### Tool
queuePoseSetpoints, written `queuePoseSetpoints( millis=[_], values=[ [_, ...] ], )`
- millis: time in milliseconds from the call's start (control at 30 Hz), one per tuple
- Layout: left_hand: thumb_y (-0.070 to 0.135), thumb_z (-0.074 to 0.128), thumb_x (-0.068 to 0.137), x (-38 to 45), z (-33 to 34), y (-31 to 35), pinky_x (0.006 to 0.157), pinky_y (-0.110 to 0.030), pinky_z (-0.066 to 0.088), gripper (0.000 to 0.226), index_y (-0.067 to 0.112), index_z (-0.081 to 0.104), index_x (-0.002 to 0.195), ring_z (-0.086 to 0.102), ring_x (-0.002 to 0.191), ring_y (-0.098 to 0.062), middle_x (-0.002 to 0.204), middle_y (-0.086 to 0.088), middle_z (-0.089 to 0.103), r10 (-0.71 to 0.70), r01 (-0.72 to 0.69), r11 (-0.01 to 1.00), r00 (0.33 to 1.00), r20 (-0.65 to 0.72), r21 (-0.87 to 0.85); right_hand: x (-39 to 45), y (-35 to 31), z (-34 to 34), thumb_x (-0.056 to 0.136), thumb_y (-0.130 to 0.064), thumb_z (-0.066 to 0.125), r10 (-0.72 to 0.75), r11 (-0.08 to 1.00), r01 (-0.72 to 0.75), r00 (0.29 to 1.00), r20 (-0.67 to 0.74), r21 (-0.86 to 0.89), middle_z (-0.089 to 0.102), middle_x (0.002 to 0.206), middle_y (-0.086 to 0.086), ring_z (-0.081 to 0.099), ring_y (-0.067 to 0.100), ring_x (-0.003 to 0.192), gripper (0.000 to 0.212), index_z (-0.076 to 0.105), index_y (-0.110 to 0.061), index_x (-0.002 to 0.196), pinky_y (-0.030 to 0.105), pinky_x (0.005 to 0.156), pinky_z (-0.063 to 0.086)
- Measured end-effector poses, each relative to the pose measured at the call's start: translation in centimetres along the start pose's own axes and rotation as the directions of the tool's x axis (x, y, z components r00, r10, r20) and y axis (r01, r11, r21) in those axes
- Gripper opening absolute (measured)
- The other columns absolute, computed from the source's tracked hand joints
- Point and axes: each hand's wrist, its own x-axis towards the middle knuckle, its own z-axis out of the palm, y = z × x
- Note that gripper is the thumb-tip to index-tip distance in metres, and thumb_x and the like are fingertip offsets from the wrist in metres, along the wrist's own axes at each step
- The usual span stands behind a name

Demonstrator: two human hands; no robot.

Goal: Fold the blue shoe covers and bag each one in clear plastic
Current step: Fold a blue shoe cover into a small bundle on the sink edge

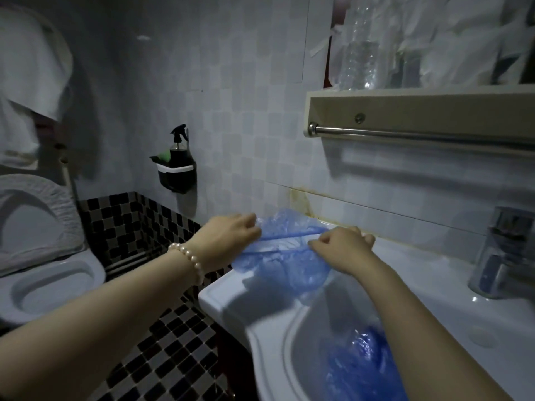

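A blue shoe cover lies spread on the back left corner of the white sink, its lower part drooping over the basin's edge. My left hand grips its left end with curled fingers. My right hand pinches its right end near the wall. Between the two hands the cover's elastic edges run as taut lines. A crumpled heap of more blue shoe covers lies down in the basin, partly hidden behind my right forearm. No clear plastic bag can be made out by the hands.
A chrome tap stands at the sink's right. Above hangs a shelf with a towel rail and clear plastic items. A black wall caddy with a spray bottle hangs left of the sink, and a toilet sits at far left.
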Motion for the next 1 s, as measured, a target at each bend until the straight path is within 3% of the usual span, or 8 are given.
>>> queuePoseSetpoints(
  millis=[133, 233, 367, 567, 667, 767, 867, 1000],
  values=[
    [0.015, 0.063, 0.075, -1.0, 0.5, 0.6, 0.033, -0.027, 0.036, 0.014, 0.011, 0.056, 0.064, 0.046, 0.050, -0.019, 0.074, -0.003, 0.052, 0.277, -0.287, 0.949, 0.956, 0.094, 0.126, 0.6, 1.4, -0.3, 0.090, -0.052, 0.049, 0.082, 0.987, -0.070, 0.994, -0.078, 0.148, 0.047, 0.140, -0.004, 0.018, 0.025, 0.142, 0.046, 0.071, -0.017, 0.070, 0.046, 0.108, 0.014],
    [0.010, 0.073, 0.072, -0.3, -0.5, 1.8, 0.044, -0.034, 0.043, 0.014, 0.005, 0.060, 0.070, 0.053, 0.060, -0.028, 0.071, 0.000, 0.045, -0.050, 0.051, 0.999, 0.996, 0.074, -0.007, 0.4, 1.2, -0.2, 0.086, -0.034, 0.057, 0.076, 0.996, -0.064, 0.975, -0.208, 0.066, 0.044, 0.143, -0.007, 0.013, 0.021, 0.143, 0.026, 0.066, -0.021, 0.066, 0.043, 0.108, 0.005],
    [0.012, 0.054, 0.089, 1.6, -1.2, 1.2, 0.066, -0.035, 0.038, 0.014, 0.001, 0.060, 0.084, 0.058, 0.086, -0.035, 0.093, -0.010, 0.050, -0.486, 0.504, 0.862, 0.851, 0.199, -0.053, -0.3, 0.2, -0.5, 0.080, -0.022, 0.058, -0.037, 0.996, -0.002, 0.900, -0.434, -0.089, 0.065, 0.098, -0.003, 0.045, 0.020, 0.109, 0.010, 0.068, -0.020, 0.079, 0.033, 0.082, 0.017],
    [0.005, 0.054, 0.083, 1.7, -0.8, -0.4, 0.062, -0.033, 0.037, 0.039, 0.013, 0.031, 0.053, 0.052, 0.073, -0.032, 0.060, -0.004, 0.037, -0.543, 0.583, 0.803, 0.802, 0.250, -0.125, -0.1, 0.1, 0.4, 0.085, -0.010, 0.059, 0.066, 0.994, -0.033, 0.938, -0.340, 0.102, 0.066, 0.092, 0.009, 0.052, 0.026, 0.074, 0.007, 0.063, -0.015, 0.089, 0.023, 0.063, 0.035],
    [0.008, 0.057, 0.079, 1.7, -1.3, 0.9, 0.062, -0.032, 0.043, 0.032, 0.013, 0.039, 0.053, 0.060, 0.078, -0.032, 0.066, -0.010, 0.056, -0.526, 0.577, 0.808, 0.799, 0.290, -0.123, 0.1, 0.2, 1.3, 0.090, -0.021, 0.059, 0.048, 0.999, -0.046, 0.943, -0.328, 0.014, 0.065, 0.093, 0.009, 0.054, 0.026, 0.078, 0.009, 0.062, -0.012, 0.089, 0.023, 0.062, 0.034],
    [0.006, 0.058, 0.077, 2.3, -2.0, 1.9, 0.060, -0.029, 0.044, 0.014, 0.006, 0.063, 0.063, 0.063, 0.077, -0.030, 0.075, -0.013, 0.066, -0.479, 0.548, 0.821, 0.814, 0.328, -0.161, 0.1, 0.0, 1.8, 0.086, -0.002, 0.053, 0.035, 0.999, -0.020, 0.940, -0.339, 0.050, 0.065, 0.095, 0.010, 0.059, 0.028, 0.085, 0.013, 0.059, -0.011, 0.091, 0.024, 0.063, 0.037],
    [0.004, 0.066, 0.076, 2.8, -2.7, 1.3, 0.060, -0.024, 0.048, 0.013, 0.017, 0.070, 0.075, 0.060, 0.070, -0.015, 0.077, -0.001, 0.067, -0.387, 0.573, 0.782, 0.754, 0.530, -0.244, 0.8, 0.6, 1.3, 0.075, 0.005, 0.056, 0.088, 0.958, -0.033, 0.979, -0.184, 0.284, 0.067, 0.089, 0.007, 0.061, 0.024, 0.081, 0.020, 0.059, -0.015, 0.072, 0.026, 0.069, 0.048],
    [-0.003, 0.061, 0.078, 2.4, -2.5, -1.1, 0.053, -0.022, 0.046, 0.026, 0.022, 0.060, 0.071, 0.054, 0.063, -0.013, 0.081, -0.004, 0.061, -0.144, 0.651, 0.717, 0.486, 0.862, -0.248, 0.4, 1.8, -1.9, 0.071, 0.009, 0.062, 0.030, 0.880, -0.154, 0.962, 0.270, 0.449, 0.057, 0.071, 0.008, 0.054, 0.021, 0.061, 0.022, 0.061, -0.013, 0.068, 0.025, 0.051, 0.049]
  ],
)
